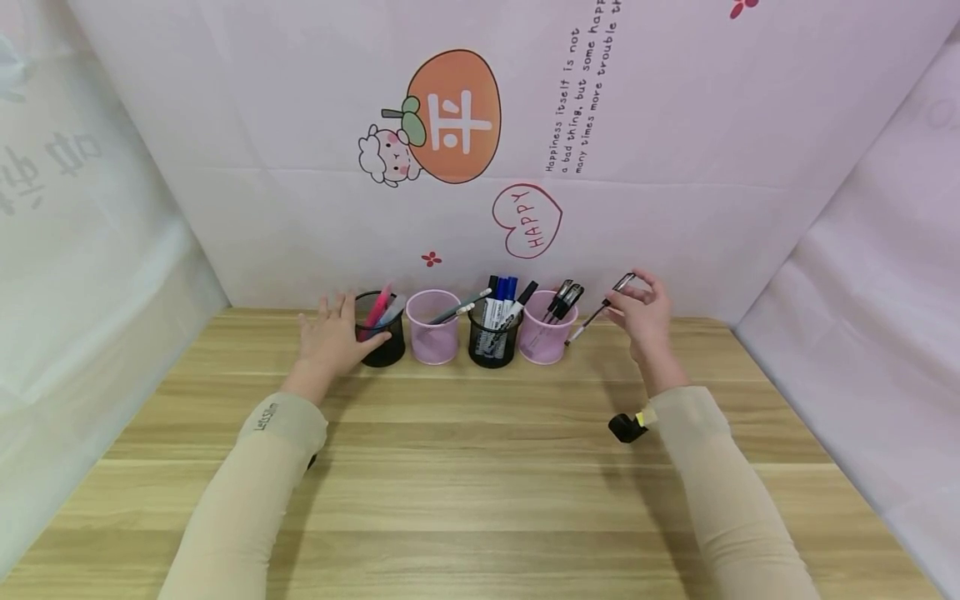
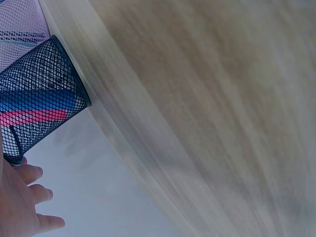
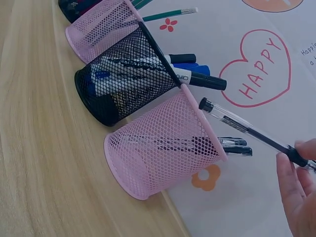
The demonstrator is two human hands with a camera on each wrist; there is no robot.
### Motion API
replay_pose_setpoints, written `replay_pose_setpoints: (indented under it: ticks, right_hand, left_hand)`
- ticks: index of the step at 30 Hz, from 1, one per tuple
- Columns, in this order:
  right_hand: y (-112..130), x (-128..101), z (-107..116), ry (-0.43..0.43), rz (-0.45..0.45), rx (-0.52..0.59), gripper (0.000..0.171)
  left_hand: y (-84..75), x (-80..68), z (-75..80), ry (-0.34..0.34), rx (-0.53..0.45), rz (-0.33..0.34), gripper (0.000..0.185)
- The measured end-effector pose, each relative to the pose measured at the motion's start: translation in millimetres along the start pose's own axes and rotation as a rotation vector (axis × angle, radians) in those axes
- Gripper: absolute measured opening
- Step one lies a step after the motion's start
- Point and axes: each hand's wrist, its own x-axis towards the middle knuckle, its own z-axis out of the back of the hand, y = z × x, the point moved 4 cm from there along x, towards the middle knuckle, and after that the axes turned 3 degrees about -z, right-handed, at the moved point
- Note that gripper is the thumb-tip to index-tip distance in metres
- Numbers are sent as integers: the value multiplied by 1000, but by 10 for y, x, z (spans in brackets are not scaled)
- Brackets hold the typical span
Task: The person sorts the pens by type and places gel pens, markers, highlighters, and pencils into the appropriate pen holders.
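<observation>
Wooden table (image 1: 480,467), pale plank grain, matte; occupies the lower half of the head view.

Four mesh cups, cylindrical wire, in a row at centre against the backdrop:
- black cup (image 1: 381,329), far left, holding pink and blue markers.
- pink cup (image 1: 432,327), with a slim green pen.
- second black cup (image 1: 494,335), packed with white-barrelled markers, blue and black caps.
- second pink cup (image 1: 547,331), rightmost, with black clip pens.

Left hand (image 1: 330,340): left of centre, fingers straight and slightly spread, thumb and palm resting against the side of the black cup.

Right hand (image 1: 643,312): right of centre, fingertips pinching the upper end of a pen (image 1: 600,310).

Pen: clear plastic barrel, black grip and cap end, held slanted in the air, lower tip just beside the rim of the second pink cup, apart from it in the right wrist view.

Backdrop (image 1: 300,125): smooth pale pink sheet, printed orange fruit, red "HAPPY" heart.

Sleeves: beige knit, both forearms.
</observation>
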Motion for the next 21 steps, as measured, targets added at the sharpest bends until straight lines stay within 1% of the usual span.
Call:
replay_pose_setpoints:
  ticks: [4, 8, 16, 21]
  right_hand:
    - [6, 6, 9, -50, 47, 99, 63]
    - [8, 9, 1, -80, 100, 169, 64]
    - [-12, 2, 11, -139, 199, 208, 59]
    - [-27, 4, -9, -151, 259, 212, 59]
  left_hand:
    - [-2, 0, 0, 0, -5, -1, 104]
    - [3, 0, -1, 6, -5, 1, 106]
    - [5, -1, -3, 3, -7, 2, 106]
    - [10, 0, -3, 0, -6, 1, 107]
